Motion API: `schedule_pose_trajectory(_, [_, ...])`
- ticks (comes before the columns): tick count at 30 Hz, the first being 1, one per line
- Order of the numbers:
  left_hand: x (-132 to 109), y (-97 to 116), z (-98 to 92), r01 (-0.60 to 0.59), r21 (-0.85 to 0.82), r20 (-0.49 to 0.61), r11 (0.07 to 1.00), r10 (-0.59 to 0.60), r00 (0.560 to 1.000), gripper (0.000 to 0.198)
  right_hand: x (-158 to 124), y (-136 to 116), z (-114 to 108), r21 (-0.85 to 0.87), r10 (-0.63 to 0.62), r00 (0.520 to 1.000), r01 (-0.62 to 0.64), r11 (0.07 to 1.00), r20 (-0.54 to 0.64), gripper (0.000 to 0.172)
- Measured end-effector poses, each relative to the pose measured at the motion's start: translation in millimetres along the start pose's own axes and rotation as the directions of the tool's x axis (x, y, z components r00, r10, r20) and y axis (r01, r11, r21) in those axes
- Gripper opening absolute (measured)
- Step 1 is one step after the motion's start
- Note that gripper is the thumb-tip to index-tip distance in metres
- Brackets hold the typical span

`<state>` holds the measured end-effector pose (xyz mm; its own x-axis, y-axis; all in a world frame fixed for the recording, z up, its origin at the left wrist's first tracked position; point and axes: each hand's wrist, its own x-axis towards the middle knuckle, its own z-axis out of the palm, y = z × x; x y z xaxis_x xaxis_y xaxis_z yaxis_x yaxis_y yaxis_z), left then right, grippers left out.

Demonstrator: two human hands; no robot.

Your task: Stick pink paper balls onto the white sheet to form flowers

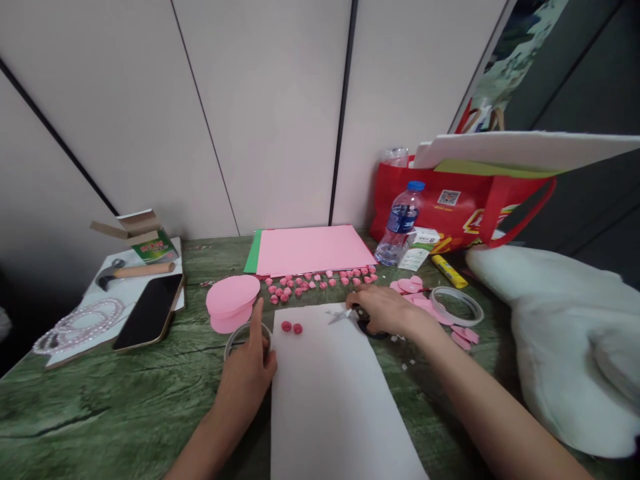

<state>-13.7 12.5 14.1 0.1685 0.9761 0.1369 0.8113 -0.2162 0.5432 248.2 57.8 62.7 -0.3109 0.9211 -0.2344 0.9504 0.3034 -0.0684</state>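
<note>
My left hand (pixel 249 365) is over a roll of clear tape (pixel 230 345) at the left edge of a white sheet (pixel 330 393). Its index finger points up and its thumb stands apart; the other fingers are curled and partly hidden. At the sheet's far right corner, my right hand (pixel 381 308) has its fingers on scissors (pixel 341 316), whose blades lie over the paper, slightly parted. The black handles are partly under the hand. Two pink paper rosettes (pixel 292 328) sit on the sheet's far left part. Several small pink rosettes (pixel 299 292) lie in rows beyond it.
Pink paper ovals (pixel 233 295) are stacked left. Pink sheets (pixel 315 248) lie at the back. Rightward are another tape roll (pixel 481 313), paper pieces (pixel 410 285), a glue stick (pixel 449 271), a bottle (pixel 400 223) and a red bag (pixel 440 200). A phone (pixel 150 312) and hammer (pixel 145 269) lie left.
</note>
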Motion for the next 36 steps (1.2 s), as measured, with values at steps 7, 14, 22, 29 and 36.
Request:
schedule_pose_trajectory(7, [1.1,3.2,-2.0,0.055,0.189,0.016,0.980,-0.059,0.998,0.073,4.6,1.3,5.5,0.055,0.014,0.999,-0.012,0.998,-0.030,0.043])
schedule_pose_trajectory(14, [-0.7,2.7,-4.2,0.078,0.342,-0.060,0.937,-0.061,0.996,0.063,26.1,-0.7,22.1,0.373,-0.007,0.972,0.098,0.923,-0.236,0.019])
schedule_pose_trajectory(22, [-1.7,-6.7,12.1,-0.183,-0.119,-0.150,0.976,0.164,0.975,0.065,35.9,5.9,37.2,0.494,-0.037,0.985,0.116,0.861,-0.168,0.013])
schedule_pose_trajectory(29, [-2.9,-4.4,16.7,-0.114,-0.231,-0.003,0.966,0.117,0.993,0.066,35.7,6.9,38.8,0.518,-0.103,0.980,0.178,0.836,-0.171,0.012])
schedule_pose_trajectory(36, [-2.7,-8.2,21.7,-0.096,-0.221,0.000,0.971,0.098,0.995,0.068,37.3,0.0,26.4,0.609,-0.118,0.989,0.149,0.779,-0.092,0.012])
